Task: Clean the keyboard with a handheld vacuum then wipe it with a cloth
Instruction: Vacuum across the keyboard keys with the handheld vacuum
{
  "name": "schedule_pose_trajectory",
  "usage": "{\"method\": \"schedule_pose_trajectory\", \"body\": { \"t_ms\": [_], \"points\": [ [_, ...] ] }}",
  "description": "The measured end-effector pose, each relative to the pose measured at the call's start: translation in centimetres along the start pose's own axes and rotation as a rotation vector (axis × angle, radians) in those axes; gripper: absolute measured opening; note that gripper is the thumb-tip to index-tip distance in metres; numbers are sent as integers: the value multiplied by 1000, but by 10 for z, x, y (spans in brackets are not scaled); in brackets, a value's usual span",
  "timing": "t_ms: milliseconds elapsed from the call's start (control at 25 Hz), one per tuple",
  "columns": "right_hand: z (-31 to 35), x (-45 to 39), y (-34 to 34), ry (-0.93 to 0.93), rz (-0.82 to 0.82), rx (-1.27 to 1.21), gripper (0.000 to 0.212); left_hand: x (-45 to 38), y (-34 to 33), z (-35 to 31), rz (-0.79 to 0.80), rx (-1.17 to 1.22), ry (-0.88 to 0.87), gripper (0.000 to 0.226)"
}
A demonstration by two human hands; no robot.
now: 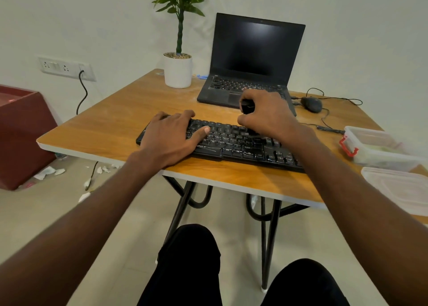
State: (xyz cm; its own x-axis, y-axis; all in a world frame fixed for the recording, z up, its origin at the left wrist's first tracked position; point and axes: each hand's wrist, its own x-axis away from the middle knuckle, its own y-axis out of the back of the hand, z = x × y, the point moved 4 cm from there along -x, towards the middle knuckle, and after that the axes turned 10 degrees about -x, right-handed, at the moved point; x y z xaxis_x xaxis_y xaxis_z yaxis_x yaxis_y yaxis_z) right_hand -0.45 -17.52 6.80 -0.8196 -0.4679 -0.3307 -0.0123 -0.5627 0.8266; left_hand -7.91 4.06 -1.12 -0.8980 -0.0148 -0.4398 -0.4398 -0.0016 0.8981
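A black keyboard (234, 143) lies across the near side of the wooden table (111, 125). My left hand (171, 134) rests flat on the keyboard's left end, fingers spread, thumb on the keys. My right hand (268, 114) grips a small black handheld vacuum (247, 106) upright over the middle of the keyboard. Most of the vacuum is hidden inside my fist, and its lower end meets the keys. No cloth is visible.
An open black laptop (250, 60) stands behind the keyboard, with a potted plant (178, 69) to its left and a wired mouse (311, 104) to its right. Two clear plastic containers (379, 148) sit at the table's right edge. Paper scraps litter the floor at left.
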Motion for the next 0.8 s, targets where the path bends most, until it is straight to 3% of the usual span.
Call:
{"method": "schedule_pose_trajectory", "body": {
  "t_ms": [120,200,320,480,560,680,800],
  "points": [
    [10,-5,-7,54,25,-32,32,-2,1,0,-13,-20,11,76],
    [18,-9,-14,94,22,-229,28,-1,2,-1,-17,-20,11,69],
    [8,-5,-12,8,-16,-469,26,1,4,-1,-28,-12,18,64],
    [-14,-3,10,-72,-83,32,39,1,3,0,-34,-4,24,61],
    [-10,-3,13,-37,-125,-51,36,1,3,-1,-31,4,24,58],
    [-10,-1,5,-49,-62,-438,30,1,4,-1,-30,19,31,58],
    [-26,-3,12,-126,-107,-276,32,1,3,0,-30,12,28,56]
  ]
}}
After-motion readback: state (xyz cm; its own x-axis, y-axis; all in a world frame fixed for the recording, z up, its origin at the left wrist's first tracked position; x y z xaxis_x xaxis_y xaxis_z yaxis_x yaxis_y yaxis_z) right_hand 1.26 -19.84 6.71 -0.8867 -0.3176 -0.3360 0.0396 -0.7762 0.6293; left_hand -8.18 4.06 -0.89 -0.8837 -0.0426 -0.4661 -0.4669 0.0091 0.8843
